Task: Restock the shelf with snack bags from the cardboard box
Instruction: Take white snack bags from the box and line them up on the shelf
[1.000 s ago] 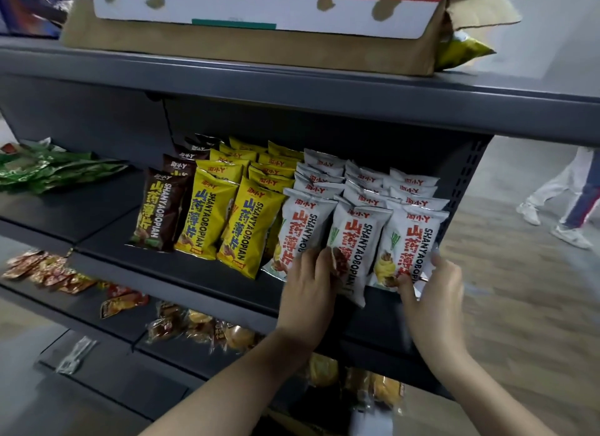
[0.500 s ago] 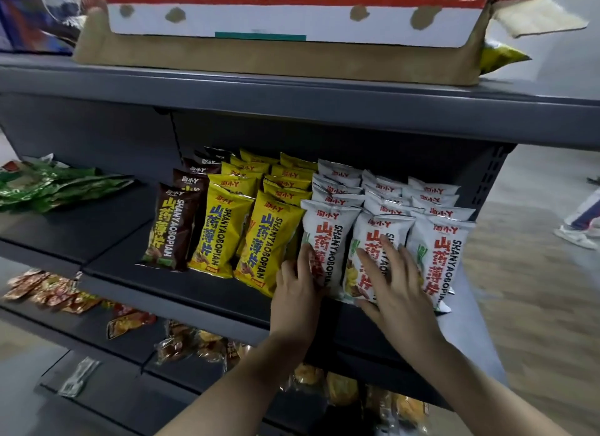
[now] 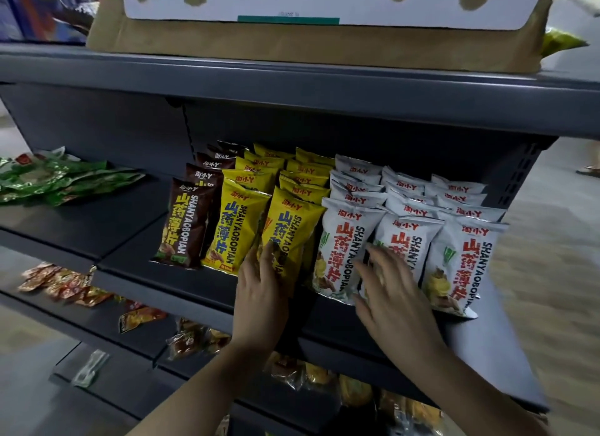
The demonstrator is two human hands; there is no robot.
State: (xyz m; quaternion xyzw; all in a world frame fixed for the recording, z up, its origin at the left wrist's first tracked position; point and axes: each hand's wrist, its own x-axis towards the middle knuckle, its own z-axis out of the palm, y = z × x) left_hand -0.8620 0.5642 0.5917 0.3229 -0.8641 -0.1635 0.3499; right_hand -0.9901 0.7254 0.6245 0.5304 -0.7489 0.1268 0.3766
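Two bare hands work along the front edge of a dark grey metal shelf unit in a shop aisle, straightening rows of snack bags. Largest in view, above that shelf's middle tier, sits the brown cardboard box with a red-and-white printed front, resting on the top board, a yellow-green packet poking out at its right end. On the middle tier, below the box, stand six rows of upright foil snack bags: one row of brown bags at the left, two rows of yellow bags next, three rows of white bags with red lettering at the right. Left of these rows, the same tier holds a loose heap of flat green packets; small red and orange packets lie on the tiers beneath.

The left hand rests with fairly straight fingers against the lower face of the front yellow bag of the second row. The right hand, fingers spread, presses flat on the two front white bags nearest the yellow rows. Neither hand visibly grips anything.

Judged from this, the restocking looks well advanced: the rows run deep and the fronts are being tidied. Bare board left of the brown row, and the packet showing in the box, suggest some stock may remain to place.
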